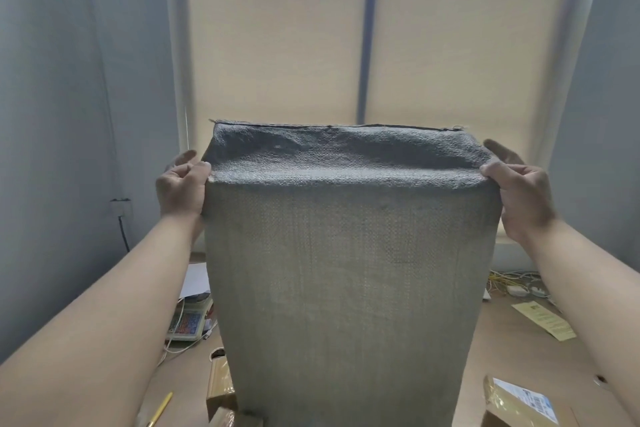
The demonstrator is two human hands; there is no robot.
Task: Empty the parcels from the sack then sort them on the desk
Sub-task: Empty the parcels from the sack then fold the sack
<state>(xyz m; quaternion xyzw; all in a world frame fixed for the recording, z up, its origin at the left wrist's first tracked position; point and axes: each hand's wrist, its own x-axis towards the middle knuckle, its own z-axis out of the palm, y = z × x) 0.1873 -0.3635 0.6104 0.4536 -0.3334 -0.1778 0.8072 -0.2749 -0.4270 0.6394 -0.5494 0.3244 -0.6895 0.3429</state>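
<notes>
Two hands hold your grey woven plastic sack [346,253] upside down, its long side running from 12 to 6 o'clock over the brown wooden worktop [512,350]. Your left hand [181,189] pinches its 9 o'clock corner; your right hand [519,194] pinches 3 o'clock. Taped cardboard parcels [221,392] lie underneath at 6 o'clock, so lift straight up.

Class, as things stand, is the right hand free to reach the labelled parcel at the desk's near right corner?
Probably not: the right hand grips the lifted sack, as does the left hand. The labelled parcel lies unobstructed below.

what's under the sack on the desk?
The sack, held up by both hands, hides most. Taped cardboard parcels peek out at its lower left; anything directly beneath is covered.
</notes>
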